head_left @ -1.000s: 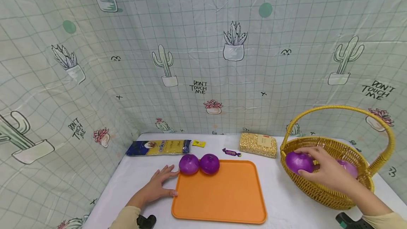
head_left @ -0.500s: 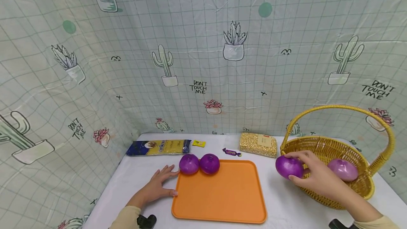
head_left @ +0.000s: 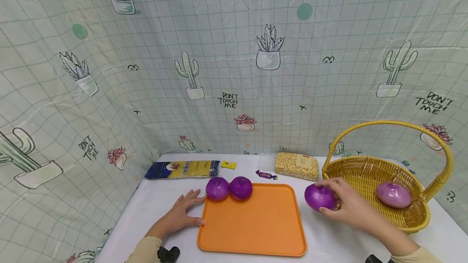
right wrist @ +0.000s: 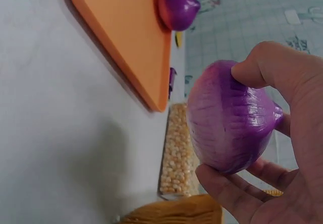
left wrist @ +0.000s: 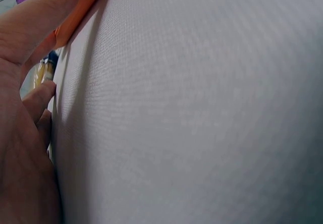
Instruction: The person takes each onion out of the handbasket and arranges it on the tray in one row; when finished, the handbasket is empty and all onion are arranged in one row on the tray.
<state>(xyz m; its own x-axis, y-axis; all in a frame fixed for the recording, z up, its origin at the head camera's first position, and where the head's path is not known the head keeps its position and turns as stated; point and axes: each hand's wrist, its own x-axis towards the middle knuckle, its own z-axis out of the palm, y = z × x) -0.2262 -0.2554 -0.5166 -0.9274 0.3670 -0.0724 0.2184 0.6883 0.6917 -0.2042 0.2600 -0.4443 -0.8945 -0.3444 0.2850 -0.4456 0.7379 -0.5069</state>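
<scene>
Between the thumb and fingers of my right hand (head_left: 345, 202) is a purple onion (head_left: 320, 197), held in the air between the orange tray (head_left: 252, 226) and the wicker basket (head_left: 373, 167). The right wrist view shows this onion (right wrist: 232, 118) up close in the grip. My left hand (head_left: 180, 214) rests at the tray's left edge, fingers spread, thumb and fingertips touching its rim. Two more purple onions, a left one (head_left: 217, 188) and a right one (head_left: 241, 188), sit side by side on the tray's far left corner. A paler purple onion (head_left: 393, 195) lies inside the basket.
Behind the tray lie a blue and yellow pasta packet (head_left: 183, 169), a small yellow packet (head_left: 228, 165), a purple wrapped candy (head_left: 266, 175) and a bag of corn kernels (head_left: 297, 166). The basket's tall handle (head_left: 387, 123) arches above it. A patterned cloth hangs at the back and left.
My right hand has carried the onion out of the basket, over its left rim and leftward toward the tray. The left hand and the tray have stayed where they were.
</scene>
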